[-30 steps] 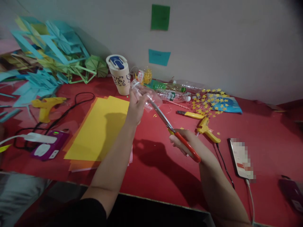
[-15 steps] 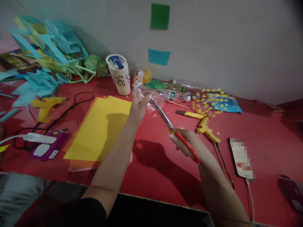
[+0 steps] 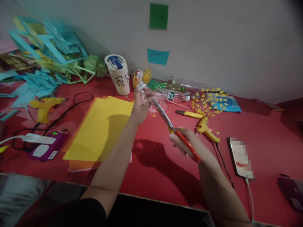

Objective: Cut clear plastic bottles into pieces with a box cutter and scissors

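My left hand (image 3: 141,108) is closed round the neck end of a clear plastic bottle piece (image 3: 142,86), which is held up above the table with its white ring at the top. The see-through lower part of the piece is hard to trace against the bottles behind. In my right hand (image 3: 181,142) are large scissors (image 3: 188,146) with red handles. Their long metal blades point up and left, the tips reaching the plastic beside my left fingers. The blades look nearly closed; whether plastic lies between them I cannot tell.
Yellow and orange paper sheets (image 3: 92,132) lie at left, near a white cup (image 3: 119,77). Behind are plastic bottles (image 3: 172,95); rightward, a yellow cutter (image 3: 193,115), small yellow stars (image 3: 201,102), a yellow glue gun (image 3: 207,130) and a phone (image 3: 239,157). Another glue gun (image 3: 44,108) lies left.
The bottle piece has tipped slightly to the right in my left hand, and its neck sits a little lower. The scissor blades have shifted slightly against the plastic.
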Demonstrator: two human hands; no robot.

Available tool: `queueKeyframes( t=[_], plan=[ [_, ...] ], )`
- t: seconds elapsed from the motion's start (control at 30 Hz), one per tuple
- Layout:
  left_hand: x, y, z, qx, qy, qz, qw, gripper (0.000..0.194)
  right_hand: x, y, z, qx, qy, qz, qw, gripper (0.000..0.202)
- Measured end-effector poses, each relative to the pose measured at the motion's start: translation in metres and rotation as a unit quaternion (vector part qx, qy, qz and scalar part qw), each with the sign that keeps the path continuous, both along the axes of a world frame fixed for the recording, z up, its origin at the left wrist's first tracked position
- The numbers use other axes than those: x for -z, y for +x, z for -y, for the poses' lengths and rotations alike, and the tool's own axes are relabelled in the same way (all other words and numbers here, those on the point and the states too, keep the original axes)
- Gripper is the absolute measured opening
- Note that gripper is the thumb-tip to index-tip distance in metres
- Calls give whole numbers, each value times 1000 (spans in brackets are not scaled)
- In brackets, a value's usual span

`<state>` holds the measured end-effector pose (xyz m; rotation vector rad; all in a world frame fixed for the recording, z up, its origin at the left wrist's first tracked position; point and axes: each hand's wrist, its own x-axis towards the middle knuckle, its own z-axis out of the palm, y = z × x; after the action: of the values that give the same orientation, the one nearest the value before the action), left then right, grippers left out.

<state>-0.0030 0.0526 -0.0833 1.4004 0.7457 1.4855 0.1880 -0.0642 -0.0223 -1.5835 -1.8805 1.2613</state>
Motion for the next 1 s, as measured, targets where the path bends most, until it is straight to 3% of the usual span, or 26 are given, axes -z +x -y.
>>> queueKeyframes(
  t=[0.53, 0.8, 1.0],
  plan=[
    [0, -3, -2, 13, 27, -6, 1000, 51, -3, -1, 1, 15, -44, -8, 999, 48],
    [5, 7, -2, -33, 76, -45, 996, 48, 8, 3, 0, 22, -51, -6, 998, 35],
    [6, 4, -3, -21, 85, -62, 994, 53, 4, 0, 1, 32, -61, -27, 997, 44]
  ],
)
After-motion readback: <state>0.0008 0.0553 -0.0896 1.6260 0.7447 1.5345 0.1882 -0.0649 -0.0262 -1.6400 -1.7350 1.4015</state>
